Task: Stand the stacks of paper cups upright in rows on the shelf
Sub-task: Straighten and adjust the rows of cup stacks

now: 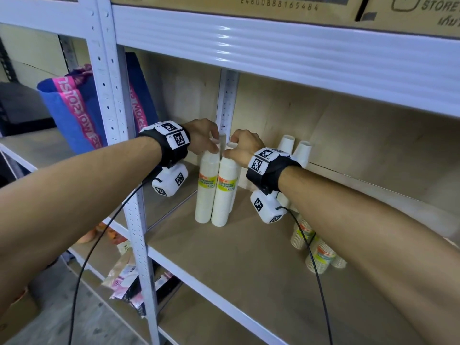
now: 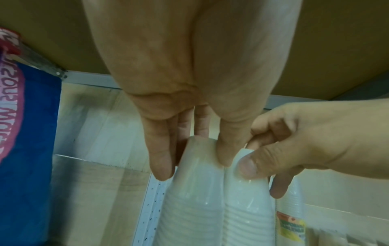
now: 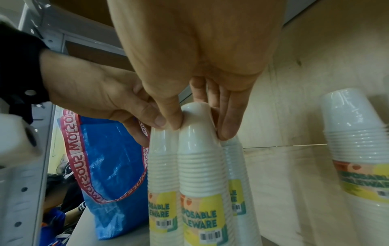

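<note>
Two tall white paper cup stacks in clear wrap stand upright side by side in the shelf's back left corner. My left hand (image 1: 211, 143) grips the top of the left stack (image 1: 207, 190), thumb and fingers around its top cup (image 2: 197, 183). My right hand (image 1: 232, 148) pinches the top of the right stack (image 1: 224, 195), its fingers curled round that stack's top cup (image 3: 200, 158). A third stack (image 3: 235, 174) stands just behind these. Two more upright stacks (image 1: 293, 145) show behind my right wrist. Several shorter stacks (image 1: 321, 255) lie on the shelf board under my right forearm.
The wooden shelf board (image 1: 236, 265) has free room in front of the stacks. A white upper beam (image 1: 273, 46) hangs low above my hands, with cardboard boxes (image 1: 273, 6) on top. A blue bag (image 1: 74, 113) stands in the bay to the left, past the perforated post (image 1: 135, 220).
</note>
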Action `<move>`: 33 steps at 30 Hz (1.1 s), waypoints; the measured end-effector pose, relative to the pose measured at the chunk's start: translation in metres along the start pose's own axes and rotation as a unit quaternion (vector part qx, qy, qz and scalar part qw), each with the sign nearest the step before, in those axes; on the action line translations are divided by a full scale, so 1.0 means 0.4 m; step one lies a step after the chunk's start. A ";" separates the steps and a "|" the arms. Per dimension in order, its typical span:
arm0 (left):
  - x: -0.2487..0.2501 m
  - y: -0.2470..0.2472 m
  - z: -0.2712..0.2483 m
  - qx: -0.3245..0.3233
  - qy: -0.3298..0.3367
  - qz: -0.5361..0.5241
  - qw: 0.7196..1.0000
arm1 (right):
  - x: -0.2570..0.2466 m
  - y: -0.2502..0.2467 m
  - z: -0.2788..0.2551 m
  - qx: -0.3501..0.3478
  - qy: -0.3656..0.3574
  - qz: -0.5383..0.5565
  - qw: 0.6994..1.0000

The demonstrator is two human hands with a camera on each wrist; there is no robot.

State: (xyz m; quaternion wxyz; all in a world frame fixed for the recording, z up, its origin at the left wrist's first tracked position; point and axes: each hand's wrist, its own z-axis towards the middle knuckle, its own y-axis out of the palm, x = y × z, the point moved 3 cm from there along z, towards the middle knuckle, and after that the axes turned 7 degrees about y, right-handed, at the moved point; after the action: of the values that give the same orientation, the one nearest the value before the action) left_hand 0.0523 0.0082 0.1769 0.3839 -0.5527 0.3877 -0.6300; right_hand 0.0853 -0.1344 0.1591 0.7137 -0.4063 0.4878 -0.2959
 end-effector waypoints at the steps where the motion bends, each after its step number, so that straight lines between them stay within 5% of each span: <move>1: -0.001 0.002 0.000 0.003 0.002 -0.005 1.000 | 0.001 -0.001 -0.001 -0.001 -0.001 0.000 1.000; 13: 0.067 0.010 0.030 0.000 0.052 -0.040 0.998 | 0.064 -0.075 -0.011 0.015 0.010 0.014 1.000; 33: 0.271 0.114 0.218 -0.006 0.164 -0.045 0.985 | 0.289 -0.222 -0.020 0.067 0.125 -0.018 0.990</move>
State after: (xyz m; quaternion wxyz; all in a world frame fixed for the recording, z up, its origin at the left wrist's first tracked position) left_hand 0.1313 -0.1148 0.1863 0.2832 -0.4615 0.4239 -0.7260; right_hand 0.1158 -0.2753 0.1820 0.6673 -0.3259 0.5451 -0.3890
